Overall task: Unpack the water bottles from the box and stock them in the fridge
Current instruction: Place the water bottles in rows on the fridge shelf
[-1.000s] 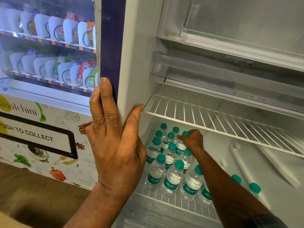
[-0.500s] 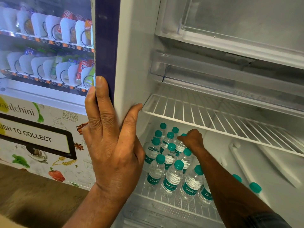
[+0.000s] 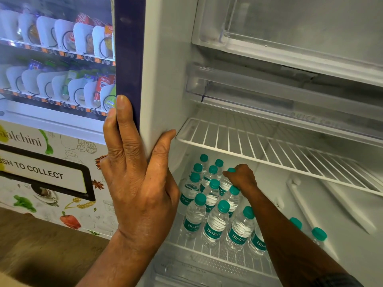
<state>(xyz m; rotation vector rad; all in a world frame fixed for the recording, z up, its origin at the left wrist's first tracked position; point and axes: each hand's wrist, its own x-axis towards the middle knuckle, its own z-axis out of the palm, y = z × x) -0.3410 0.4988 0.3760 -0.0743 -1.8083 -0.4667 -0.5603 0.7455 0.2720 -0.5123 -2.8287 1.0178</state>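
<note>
Right hand (image 3: 241, 176) grips a bottle (image 3: 225, 184) among the bottles (image 3: 215, 224) already on the lower shelf (image 3: 207, 255), left hand (image 3: 141, 193) flat-fingered against the fridge (image 3: 161, 79); stocking seems partway done.

Water bottles (image 3: 216, 221): clear thin plastic, glossy, ribbed. Caps (image 3: 223, 206): teal plastic, duller sheen. Labels (image 3: 214, 233): teal printed film, shiny.
Wire shelf (image 3: 269, 147): white-coated metal rods, smooth.
Fridge liner (image 3: 163, 79): white moulded plastic, smooth, satin.
Chill tray (image 3: 248, 89): transparent hard plastic, slightly cloudy.
Fridge side (image 3: 129, 59): deep purple, looks like painted metal, semi-gloss.
Vending machine (image 3: 51, 141): glass front above, matt printed panel below.
Floor (image 3: 41, 245): wood-look, matt, grained.
</note>
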